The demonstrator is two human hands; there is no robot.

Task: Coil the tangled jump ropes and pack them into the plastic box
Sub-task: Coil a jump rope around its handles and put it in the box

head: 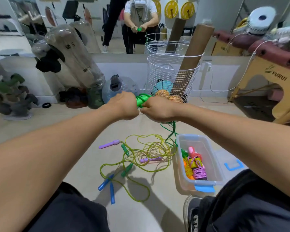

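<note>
Up at chest height, my left hand (124,106) and right hand (157,111) meet knuckle to knuckle, both clenched around the bright green plastic handles of a jump rope (141,100), which poke out between them. Its thin green cord (172,131) hangs from under my right hand down to the pale floor (84,158). On that floor, between my knees, lies a tangled heap of yellow-green translucent jump ropes (147,153) with lilac, dark green and blue handles. Just to the right of the heap stands a clear rectangular plastic box with blue clips (187,180); inside it lie coiled ropes in orange, pink and purple (195,166). Against the far wall, beyond my hands, stands a white wire basket (171,77) holding a brown cardboard tube (191,59).
</note>
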